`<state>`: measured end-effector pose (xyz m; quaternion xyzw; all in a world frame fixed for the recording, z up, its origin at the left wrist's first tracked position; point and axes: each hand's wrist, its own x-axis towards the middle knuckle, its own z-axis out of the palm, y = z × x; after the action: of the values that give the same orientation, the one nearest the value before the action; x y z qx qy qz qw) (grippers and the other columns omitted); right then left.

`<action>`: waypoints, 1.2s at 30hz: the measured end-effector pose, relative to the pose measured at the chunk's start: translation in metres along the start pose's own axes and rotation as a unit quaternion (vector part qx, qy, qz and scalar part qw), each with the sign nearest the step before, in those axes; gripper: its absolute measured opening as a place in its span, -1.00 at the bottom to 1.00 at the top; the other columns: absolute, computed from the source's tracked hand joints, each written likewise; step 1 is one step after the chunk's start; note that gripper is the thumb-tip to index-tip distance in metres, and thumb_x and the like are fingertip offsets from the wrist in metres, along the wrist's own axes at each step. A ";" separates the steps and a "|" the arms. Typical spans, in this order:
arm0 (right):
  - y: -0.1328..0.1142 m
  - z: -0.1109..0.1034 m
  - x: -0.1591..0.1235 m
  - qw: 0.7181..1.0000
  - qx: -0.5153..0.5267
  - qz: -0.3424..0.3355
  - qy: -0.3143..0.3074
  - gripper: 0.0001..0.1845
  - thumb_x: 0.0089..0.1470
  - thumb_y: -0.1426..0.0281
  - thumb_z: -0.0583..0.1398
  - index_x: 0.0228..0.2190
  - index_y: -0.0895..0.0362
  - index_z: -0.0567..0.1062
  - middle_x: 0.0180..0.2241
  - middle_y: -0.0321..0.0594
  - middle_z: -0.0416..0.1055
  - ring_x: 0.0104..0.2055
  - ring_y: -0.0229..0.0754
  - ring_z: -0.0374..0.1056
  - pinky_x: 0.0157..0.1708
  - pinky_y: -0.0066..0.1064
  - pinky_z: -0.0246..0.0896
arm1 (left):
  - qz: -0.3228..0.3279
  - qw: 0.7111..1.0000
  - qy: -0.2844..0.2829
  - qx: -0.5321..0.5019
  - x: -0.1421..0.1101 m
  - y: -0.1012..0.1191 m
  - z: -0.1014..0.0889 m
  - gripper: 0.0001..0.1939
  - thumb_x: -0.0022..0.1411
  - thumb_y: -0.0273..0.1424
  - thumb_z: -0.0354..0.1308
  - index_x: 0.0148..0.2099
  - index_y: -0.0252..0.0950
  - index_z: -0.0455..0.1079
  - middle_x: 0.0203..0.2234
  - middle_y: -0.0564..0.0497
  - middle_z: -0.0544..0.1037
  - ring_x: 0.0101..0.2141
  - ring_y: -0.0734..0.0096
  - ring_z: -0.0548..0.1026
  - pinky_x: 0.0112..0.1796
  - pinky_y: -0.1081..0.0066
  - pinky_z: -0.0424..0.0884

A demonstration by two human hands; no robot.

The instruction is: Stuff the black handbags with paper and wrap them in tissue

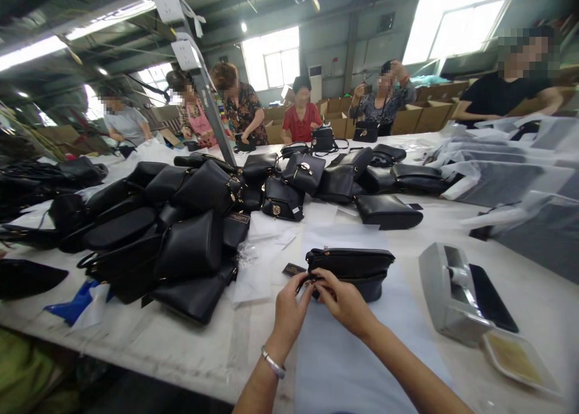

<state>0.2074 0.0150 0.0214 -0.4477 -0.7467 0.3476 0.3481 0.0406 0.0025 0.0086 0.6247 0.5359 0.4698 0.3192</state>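
Note:
A black handbag (pixel 357 266) with a zip along its top stands upright on a pale sheet (pixel 357 353) in front of me. My left hand (pixel 292 302), with a silver bangle at the wrist, is closed at the bag's left end. Beside it my right hand (pixel 339 296) is closed too, fingertips meeting the left ones. Between them is a small dark piece with a metal glint, perhaps a strap end or clip; the fingers hide most of it. A black tag (pixel 294 270) with gold lettering lies just left of the bag.
Black handbags (pixel 190 245) are heaped on the left and across the middle of the table. To the right are a grey tape dispenser (pixel 452 293), a black phone-like slab (pixel 493 296), a shallow dish (pixel 520 356) and bags in clear wrapping (pixel 511 178). Several people stand across the table.

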 end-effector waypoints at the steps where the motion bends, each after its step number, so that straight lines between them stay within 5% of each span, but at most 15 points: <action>1: 0.002 -0.001 -0.004 1.000 0.013 0.011 0.022 -0.66 0.24 0.32 0.03 0.03 0.02 0.36 -0.20 -0.22 0.56 -0.28 -0.16 0.53 -0.22 -0.38 0.41 | -0.026 0.999 0.007 -0.045 -0.002 0.001 0.002 -0.75 0.30 -0.29 0.11 -0.01 -0.24 0.40 -0.13 -0.07 0.59 -0.10 0.24 0.54 -0.05 0.22 0.44; 6: 0.004 0.003 -0.021 0.995 0.032 0.051 0.080 -0.70 0.24 0.19 0.08 -0.18 0.04 0.54 -0.16 -0.17 0.56 -0.10 -0.03 0.48 -0.07 -0.28 0.37 | -0.133 0.968 0.005 -0.211 -0.019 0.015 0.012 -0.70 0.29 -0.22 0.12 -0.03 -0.29 0.34 -0.26 -0.10 0.61 -0.27 0.27 0.59 -0.26 0.33 0.53; 8: 0.004 0.007 -0.022 0.991 0.083 0.079 0.075 -0.64 0.22 0.15 0.10 -0.13 0.06 0.56 -0.11 -0.16 0.55 -0.06 0.00 0.47 -0.04 -0.25 0.38 | -0.120 0.979 0.000 -0.166 -0.028 0.021 0.017 -0.73 0.30 -0.24 0.11 -0.05 -0.29 0.39 -0.26 -0.10 0.61 -0.28 0.25 0.59 -0.26 0.30 0.54; 12: 0.008 0.014 -0.017 0.975 0.158 0.132 0.088 -0.59 0.10 0.10 0.20 -0.15 0.12 0.59 -0.14 -0.12 0.56 -0.09 0.03 0.48 -0.06 -0.20 0.40 | -0.018 0.999 -0.032 -0.018 -0.037 0.028 0.016 -0.78 0.32 -0.30 0.07 -0.18 -0.21 0.54 -0.08 -0.10 0.59 0.02 0.14 0.49 0.02 0.21 0.42; 15: 0.012 0.015 -0.015 0.968 0.186 0.149 0.072 -0.60 0.05 0.09 0.24 -0.25 0.15 0.61 -0.29 -0.14 0.59 -0.25 0.00 0.51 -0.23 -0.24 0.46 | 0.001 0.997 -0.070 0.022 -0.028 0.023 -0.004 -0.73 0.37 -0.29 0.00 -0.13 -0.19 0.53 -0.13 -0.05 0.61 -0.10 0.23 0.57 -0.05 0.30 0.47; 17: 0.014 0.014 -0.015 0.966 0.196 0.152 0.070 -0.60 0.03 0.08 0.25 -0.27 0.16 0.61 -0.37 -0.16 0.58 -0.34 -0.03 0.51 -0.32 -0.27 0.47 | 0.004 0.995 -0.037 0.088 -0.018 0.010 -0.025 -0.73 0.37 -0.27 -0.01 -0.05 -0.19 0.48 -0.17 -0.05 0.62 -0.18 0.26 0.59 -0.13 0.30 0.51; 19: 0.015 0.013 -0.016 0.966 0.199 0.150 0.072 -0.59 0.03 0.08 0.26 -0.27 0.15 0.61 -0.36 -0.17 0.58 -0.33 -0.04 0.51 -0.29 -0.26 0.48 | 0.022 0.976 0.002 0.219 -0.009 -0.011 -0.049 -0.69 0.30 -0.25 0.11 0.05 -0.20 0.42 -0.05 -0.11 0.58 -0.03 0.14 0.53 0.00 0.13 0.44; 22: 0.017 0.010 -0.017 0.966 0.203 0.150 0.064 -0.58 0.02 0.07 0.26 -0.23 0.13 0.61 -0.29 -0.16 0.59 -0.25 0.00 0.52 -0.20 -0.23 0.48 | 0.039 0.917 -0.018 0.396 -0.005 -0.048 -0.080 -0.41 0.12 -0.33 0.30 0.20 -0.22 0.30 0.20 -0.21 0.35 0.23 -0.10 0.23 0.15 -0.20 0.17; 26: 0.021 0.004 -0.023 0.976 0.168 0.130 0.053 -0.58 0.07 0.09 0.22 -0.17 0.11 0.61 -0.19 -0.14 0.59 -0.17 0.02 0.52 -0.12 -0.21 0.47 | 0.060 0.902 -0.026 0.427 -0.010 -0.073 -0.105 -0.60 0.28 -0.59 -0.02 0.10 -0.24 0.41 0.09 -0.14 0.48 0.14 0.13 0.39 0.16 -0.03 0.24; 29: 0.021 -0.005 -0.034 0.991 0.050 0.074 0.098 -0.62 0.11 0.14 0.20 -0.12 0.06 0.59 -0.11 -0.13 0.56 -0.07 0.06 0.48 -0.03 -0.14 0.42 | 0.063 0.916 0.042 0.393 -0.016 -0.052 -0.113 -0.61 0.37 -0.51 -0.13 0.13 -0.24 0.38 0.04 -0.11 0.53 0.05 0.24 0.48 0.12 0.14 0.33; 33: 0.003 -0.017 -0.048 0.987 -0.019 0.025 0.157 -0.57 0.12 0.18 0.22 0.02 0.01 0.50 0.04 -0.13 0.45 0.08 0.06 0.38 0.16 -0.07 0.23 | -0.009 0.962 0.191 0.194 -0.030 0.012 -0.103 -0.67 0.37 -0.28 0.00 0.10 -0.22 0.40 -0.01 -0.07 0.55 0.00 0.20 0.49 0.03 0.26 0.38; 36: -0.018 -0.023 -0.052 0.985 0.114 0.044 0.121 -0.29 0.10 0.13 0.23 0.24 0.00 0.23 0.20 -0.11 0.28 0.17 0.03 0.28 0.16 -0.11 0.22 | -0.090 0.989 0.120 0.010 -0.041 0.051 -0.084 -0.63 0.32 -0.18 0.07 0.06 -0.25 0.43 -0.11 -0.07 0.58 -0.08 0.20 0.51 -0.09 0.34 0.43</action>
<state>0.2380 -0.0343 0.0372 -0.4766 -0.6341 0.3883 0.4691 -0.0183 -0.0575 0.0742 0.5162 0.6292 0.5052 0.2872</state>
